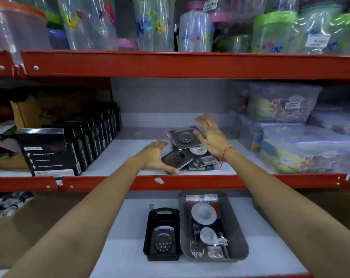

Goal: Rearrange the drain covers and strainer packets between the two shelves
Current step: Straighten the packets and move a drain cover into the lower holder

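Observation:
On the middle shelf (114, 157) lies a loose pile of square metal drain covers (183, 138) and strainer packets (202, 159). My left hand (155, 156) rests at the pile's left side, thumb touching the lower drain cover (175, 158), fingers apart. My right hand (209, 134) hovers over the pile's right side, fingers spread, holding nothing. On the lower shelf a black tray (150, 233) holds one drain cover (162, 243), and a grey tray (238, 237) beside it holds a strainer packet (205, 223).
A row of black boxes (69, 145) stands at the left of the middle shelf. Clear plastic containers (302, 147) are stacked at its right. Red shelf rails (190, 182) cross the front. Wrapped jars (154, 23) fill the top shelf. A cardboard box (29, 227) sits lower left.

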A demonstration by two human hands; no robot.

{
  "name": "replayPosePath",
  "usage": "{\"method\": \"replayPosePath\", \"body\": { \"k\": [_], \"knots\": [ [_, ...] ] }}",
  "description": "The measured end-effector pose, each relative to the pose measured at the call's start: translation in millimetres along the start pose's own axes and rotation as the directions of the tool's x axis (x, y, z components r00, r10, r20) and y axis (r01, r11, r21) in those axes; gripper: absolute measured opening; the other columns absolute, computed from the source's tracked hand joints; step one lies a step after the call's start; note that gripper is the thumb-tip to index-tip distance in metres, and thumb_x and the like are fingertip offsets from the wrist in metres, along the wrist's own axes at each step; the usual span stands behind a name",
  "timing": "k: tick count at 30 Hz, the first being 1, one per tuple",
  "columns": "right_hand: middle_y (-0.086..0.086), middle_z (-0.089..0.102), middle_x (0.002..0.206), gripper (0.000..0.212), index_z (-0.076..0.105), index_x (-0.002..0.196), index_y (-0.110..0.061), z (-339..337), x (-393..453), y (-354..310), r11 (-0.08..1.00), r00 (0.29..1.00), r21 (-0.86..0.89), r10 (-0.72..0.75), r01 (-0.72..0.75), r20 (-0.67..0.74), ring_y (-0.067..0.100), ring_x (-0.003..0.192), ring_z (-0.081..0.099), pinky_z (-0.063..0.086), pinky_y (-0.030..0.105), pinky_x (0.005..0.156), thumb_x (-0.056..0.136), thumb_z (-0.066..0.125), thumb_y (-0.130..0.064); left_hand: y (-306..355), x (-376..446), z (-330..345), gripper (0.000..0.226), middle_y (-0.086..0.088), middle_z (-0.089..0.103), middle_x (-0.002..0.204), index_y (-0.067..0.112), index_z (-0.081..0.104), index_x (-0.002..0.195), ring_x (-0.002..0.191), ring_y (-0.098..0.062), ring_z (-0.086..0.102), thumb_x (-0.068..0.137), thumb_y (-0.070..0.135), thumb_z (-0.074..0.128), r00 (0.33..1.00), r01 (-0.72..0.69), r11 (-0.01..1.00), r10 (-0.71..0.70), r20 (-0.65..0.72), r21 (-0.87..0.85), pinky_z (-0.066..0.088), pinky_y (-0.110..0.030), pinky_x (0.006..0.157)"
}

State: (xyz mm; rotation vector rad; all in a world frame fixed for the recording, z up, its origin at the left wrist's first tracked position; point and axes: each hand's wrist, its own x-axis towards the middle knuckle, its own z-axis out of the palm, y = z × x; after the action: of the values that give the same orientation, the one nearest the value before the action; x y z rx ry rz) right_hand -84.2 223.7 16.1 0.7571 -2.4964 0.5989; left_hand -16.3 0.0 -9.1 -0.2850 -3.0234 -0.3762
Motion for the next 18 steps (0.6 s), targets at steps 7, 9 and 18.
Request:
{"method": "replayPosePath", "body": {
  "k": [7,9,18],
  "knots": [
    [0.001,0.012,0.160,0.093,0.024,0.149,-0.016,9,50,36,1.000,0.852,0.002,0.012,-0.016,0.524,0.019,0.148,0.000,0.004,0.045,0.121,0.075,0.075,-0.039,-19,30,14,0.098,-0.001,0.044,0.135,0.018,0.044,0.132,0.126,-0.022,0.042,0.054,0.067,0.077,0.982,0.089,0.996,-0.083,0.169,-0.029,0.039,-0.036,0.106],
    [0.002,0.014,0.160,0.101,0.026,0.149,-0.019,6,65,36,0.999,0.803,-0.028,0.033,-0.020,0.595,0.020,0.148,0.007,0.007,0.043,0.121,0.067,0.080,-0.040,-22,38,13,0.078,0.005,0.057,0.115,0.024,0.056,0.112,0.108,-0.019,0.055,0.050,0.062,0.083,0.979,0.092,0.992,-0.073,0.192,-0.091,0.046,-0.031,0.096],
    [-0.015,0.048,0.140,0.108,0.041,0.130,-0.047,18,107,38,0.990,0.682,-0.135,0.117,-0.028,0.722,0.019,0.121,0.052,0.042,0.046,0.103,0.033,0.087,-0.059,-58,45,0,0.103,0.008,0.046,0.138,0.025,0.044,0.138,0.129,-0.013,0.041,0.049,0.046,0.090,0.968,0.146,0.952,-0.082,0.236,-0.268,0.030,-0.031,0.113]
  ]
}}
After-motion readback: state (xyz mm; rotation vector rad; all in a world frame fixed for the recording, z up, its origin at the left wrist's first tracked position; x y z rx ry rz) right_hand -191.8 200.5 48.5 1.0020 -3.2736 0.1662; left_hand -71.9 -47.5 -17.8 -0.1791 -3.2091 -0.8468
